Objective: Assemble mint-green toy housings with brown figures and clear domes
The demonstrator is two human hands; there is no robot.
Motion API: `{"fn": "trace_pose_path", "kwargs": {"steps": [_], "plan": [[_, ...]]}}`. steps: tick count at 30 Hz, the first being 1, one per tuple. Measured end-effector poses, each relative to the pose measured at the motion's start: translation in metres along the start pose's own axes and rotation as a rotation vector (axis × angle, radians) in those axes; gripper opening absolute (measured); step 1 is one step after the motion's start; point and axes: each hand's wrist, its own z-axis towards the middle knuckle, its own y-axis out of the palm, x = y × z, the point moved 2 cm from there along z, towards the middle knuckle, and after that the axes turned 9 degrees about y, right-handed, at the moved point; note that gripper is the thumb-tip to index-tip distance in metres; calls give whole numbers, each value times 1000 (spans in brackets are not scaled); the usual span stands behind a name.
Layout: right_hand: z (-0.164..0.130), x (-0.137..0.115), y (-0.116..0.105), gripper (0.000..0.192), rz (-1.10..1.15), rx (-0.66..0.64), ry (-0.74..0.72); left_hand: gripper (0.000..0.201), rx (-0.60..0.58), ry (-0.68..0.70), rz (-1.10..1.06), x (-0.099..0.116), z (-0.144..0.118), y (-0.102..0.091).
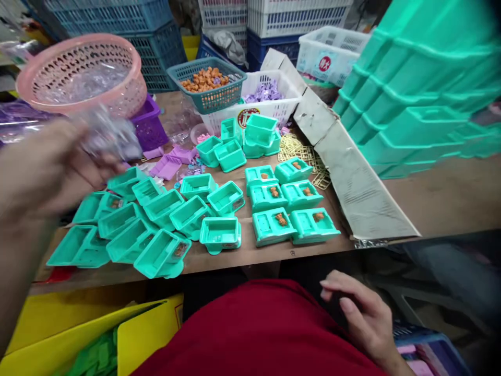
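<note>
Left hand (64, 159): pinches a blurred purplish-grey plastic bag (115, 136)
Bag: in front of the round pink perforated plastic basket (132, 94)
Right hand (364, 316): half-open, near the red cloth shirt (258, 324)

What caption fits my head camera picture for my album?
The left hand holds a translucent plastic bundle near boxy green plastic trays; the right hand hangs beside a red shirt.

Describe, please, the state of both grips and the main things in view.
Left grip, holding blurred plastic.
Right grip, half-open, nothing visibly held.
Pink basket, holding clear plastic.
Teal basket, heaped with orange-brown pieces.
Front white basket, holding purple pieces.
Yellow box, open, green pieces inside.
Large green bins, stacked.
Six figure trays, set in two columns.
</note>
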Motion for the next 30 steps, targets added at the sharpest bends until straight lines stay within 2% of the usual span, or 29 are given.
{"fn": "trace_pose_path", "kwargs": {"steps": [1, 4, 5, 7, 9, 11, 13, 15, 17, 20, 22, 24, 26, 30], "plan": [[8, -12, 7, 29, 158, 29, 30, 18, -90, -47, -80, 2, -31, 26], [41, -47, 40, 36, 612, 63, 238, 33, -399, -271, -263, -2, -110, 111], [51, -58, 54, 44, 775, 8, 303, 37, -476, -323, -335, -7, -130, 138], [63, -78, 78, 57, 1019, -184, 457, 41, -574, -347, -375, -17, -160, 183], [64, -86, 90, 66, 1107, -328, 571, 44, -609, -233, -266, -26, -180, 216], [55, -82, 90, 68, 1132, -338, 632, 45, -600, -5, -28, -31, -194, 238], [41, -69, 82, 64, 1146, -275, 665, 46, -545, 212, 219, -34, -208, 251], [26, -55, 72, 58, 1141, -218, 681, 49, -483, 334, 350, -37, -221, 259], [14, -44, 66, 55, 1113, -183, 685, 52, -485, 379, 364, -40, -234, 264], [4, -35, 63, 53, 1081, -79, 660, 57, -556, 404, 371, -40, -249, 269], [1, -32, 64, 53, 1071, -17, 632, 67, -599, 420, 387, -38, -255, 270], [0, -30, 68, 52, 1055, -34, 613, 77, -619, 456, 402, -35, -256, 270], [0, -28, 70, 49, 1035, -103, 618, 74, -625, 492, 430, -33, -254, 269], [-1, -24, 72, 49, 995, -300, 657, 45, -564, 484, 359, -37, -248, 269]]}}
